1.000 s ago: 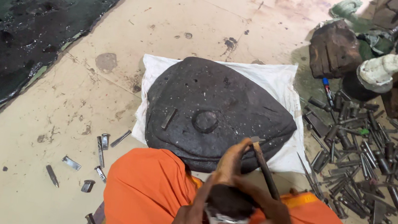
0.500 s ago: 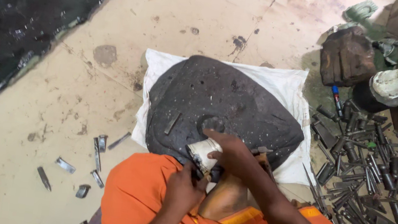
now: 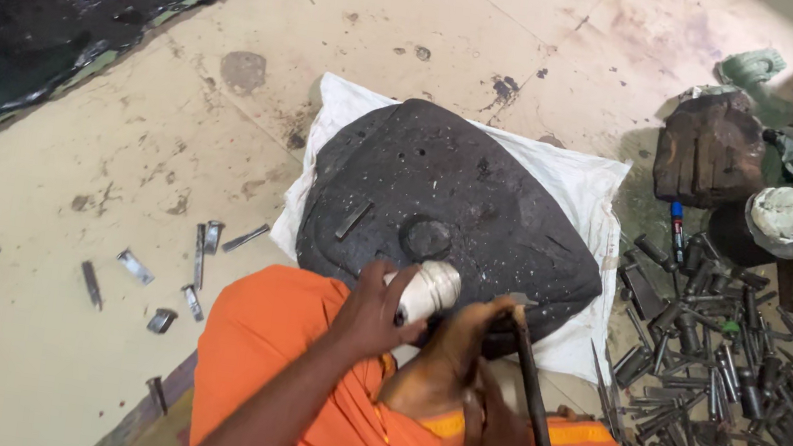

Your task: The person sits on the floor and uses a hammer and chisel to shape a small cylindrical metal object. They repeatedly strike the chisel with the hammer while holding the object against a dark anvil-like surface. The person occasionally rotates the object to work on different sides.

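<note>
From the head camera I see a white sack (image 3: pixel 577 190) at the middle of the frame, lying under a dark rounded stone (image 3: pixel 449 209). My left hand (image 3: pixel 374 309) is curled tight around a small pale cylinder (image 3: pixel 430 291), pressing it at the stone's near edge. My right hand (image 3: pixel 491 436), lower centre, is closed around a thin dark rod (image 3: pixel 533 421). Scattered metal punches (image 3: pixel 728 395) fill the right side, a few metal bits (image 3: pixel 195 264) the left.

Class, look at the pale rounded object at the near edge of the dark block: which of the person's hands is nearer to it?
Left. The left hand grips the pale rounded object; the right hand is lower, beside the dark rod.
</note>
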